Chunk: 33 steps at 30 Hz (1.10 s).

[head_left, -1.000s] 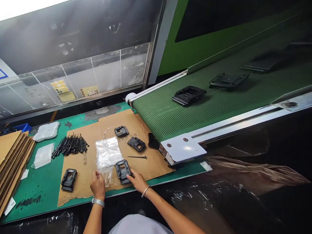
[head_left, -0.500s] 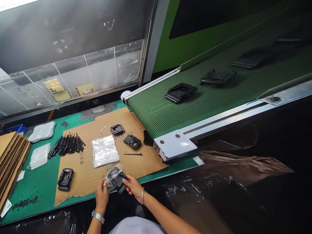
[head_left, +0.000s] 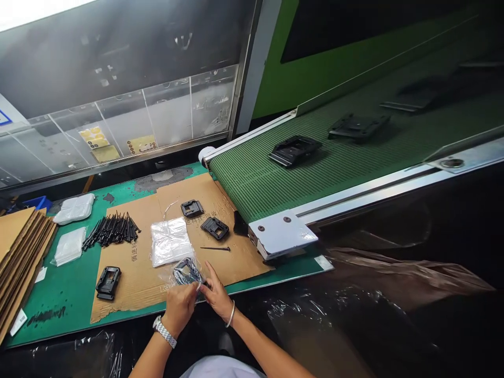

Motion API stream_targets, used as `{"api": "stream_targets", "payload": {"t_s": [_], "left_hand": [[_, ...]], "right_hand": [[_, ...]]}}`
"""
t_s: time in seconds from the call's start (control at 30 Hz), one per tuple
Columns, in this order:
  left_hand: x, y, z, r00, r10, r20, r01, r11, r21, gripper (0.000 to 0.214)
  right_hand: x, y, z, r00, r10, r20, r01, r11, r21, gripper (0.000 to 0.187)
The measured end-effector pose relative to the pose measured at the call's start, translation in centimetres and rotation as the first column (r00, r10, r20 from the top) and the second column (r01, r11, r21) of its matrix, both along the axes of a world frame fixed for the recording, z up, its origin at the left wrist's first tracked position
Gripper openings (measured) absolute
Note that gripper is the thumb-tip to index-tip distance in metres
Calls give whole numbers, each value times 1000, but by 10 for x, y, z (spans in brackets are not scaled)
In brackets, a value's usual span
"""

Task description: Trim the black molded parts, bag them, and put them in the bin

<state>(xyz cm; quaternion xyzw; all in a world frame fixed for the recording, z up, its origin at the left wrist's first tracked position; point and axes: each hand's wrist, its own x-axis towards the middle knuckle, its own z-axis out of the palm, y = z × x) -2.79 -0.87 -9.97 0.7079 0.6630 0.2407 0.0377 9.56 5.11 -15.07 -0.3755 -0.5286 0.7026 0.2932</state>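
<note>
Hands: left hand [head_left: 180,303] and right hand [head_left: 217,294] were close together over the front edge of the cardboard sheet, both on the same bag. The left was curled shut around the film, and the right pinched it between thumb and fingers.
Wrists: a metal watch [head_left: 164,332] sat on the left, a thin bangle [head_left: 231,314] on the right.
Held item: a black plastic bracket [head_left: 188,272] lay inside a clear plastic bag [head_left: 167,278], just above the hands and partly hidden by the glossy film.
Cardboard sheet [head_left: 134,283]: it carried two loose black brackets [head_left: 192,208] near its far edge, and a third black bracket [head_left: 107,282] at the left. A stack of clear bags [head_left: 170,241] lay at its middle, beside a single black rod [head_left: 214,248], with a pile of black rods [head_left: 112,231] at its left.
Counter [head_left: 59,299]: this green-topped surface held the cardboard sheet, two white plastic packs [head_left: 74,208], and stacked flat cardboard [head_left: 19,252] at the left end.
Conveyor belt [head_left: 252,178]: this green mesh belt ran beside the counter, with black brackets [head_left: 295,149] lying flat on it, well apart from each other. A white metal end plate [head_left: 281,233] capped its near corner.
</note>
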Motion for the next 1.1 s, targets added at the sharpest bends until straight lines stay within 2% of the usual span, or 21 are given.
{"api": "stream_targets", "payload": {"t_s": [0.07, 0.13, 0.23, 0.3, 0.33, 0.4, 0.43, 0.47, 0.5, 0.53, 0.57, 0.6, 0.63, 0.67, 0.73, 0.8, 0.87, 0.93, 1.0, 1.03, 1.1], "left_hand": [[11, -4, 14, 997, -77, -24, 77, 997, -5, 26], [25, -6, 28, 990, -140, -32, 139, 990, -32, 27], [50, -9, 44, 987, -144, 70, 149, 986, -72, 27], [66, -17, 48, 966, -103, 237, 131, 986, -104, 28], [71, -23, 47, 935, -81, 347, 131, 984, -124, 27], [75, -36, 42, 815, -23, 579, 142, 976, -162, 25], [72, -42, 39, 745, 54, 665, 89, 980, -179, 25], [68, -46, 36, 656, 189, 731, -62, 978, -197, 24], [61, -49, 34, 506, 347, 790, -274, 933, -234, 25], [55, -49, 34, 310, 457, 834, -446, 844, -297, 31], [50, -48, 36, 100, 496, 862, -534, 758, -374, 37], [46, -46, 40, -108, 493, 863, -528, 707, -470, 37], [44, -44, 46, -269, 449, 852, -453, 722, -524, 35], [43, -43, 52, -396, 407, 823, -362, 755, -547, 31], [43, -41, 65, -580, 346, 737, -239, 793, -561, 17], [41, -44, 73, -696, 301, 652, -249, 750, -613, 5], [35, -51, 74, -749, 242, 617, -309, 696, -649, 8], [29, -63, 68, -739, 187, 647, -395, 658, -641, 6], [28, -76, 59, -681, 157, 716, -505, 608, -613, 14], [29, -82, 53, -633, 151, 759, -567, 577, -588, 21], [34, -91, 44, -508, 165, 845, -680, 526, -511, 35]], "right_hand": [[1, 0, 8, 996, 9, -91, -17, 996, -90, 88], [0, -1, 16, 984, -64, -166, 43, 991, -127, 85], [-2, -6, 29, 959, -206, -196, 174, 970, -169, 61], [-2, -7, 37, 965, -213, -150, 177, 959, -221, 46], [0, -7, 41, 971, -202, -128, 168, 957, -237, 43], [7, -8, 49, 975, -195, -109, 165, 958, -235, 45], [11, -8, 54, 975, -195, -106, 169, 962, -214, 46], [16, -10, 59, 976, -191, -104, 169, 968, -185, 47], [20, -12, 64, 979, -178, -97, 162, 975, -155, 46], [24, -15, 70, 984, -154, -88, 143, 982, -125, 45], [27, -19, 76, 989, -123, -83, 115, 989, -93, 44], [29, -23, 82, 993, -77, -86, 73, 996, -52, 42], [30, -28, 88, 995, -25, -95, 26, 1000, 2, 41], [30, -34, 92, 994, 29, -103, -23, 998, 64, 39], [30, -44, 97, 990, 110, -86, -95, 982, 165, 36], [29, -52, 97, 994, 112, -9, -109, 980, 167, 33], [33, -58, 92, 987, 119, 108, -133, 983, 130, 33], [40, -60, 85, 947, 233, 220, -269, 951, 153, 30], [48, -58, 80, 866, 392, 312, -463, 864, 199, 24], [51, -56, 79, 837, 426, 343, -512, 831, 217, 20], [50, -54, 80, 860, 373, 347, -474, 836, 277, 23]]}}
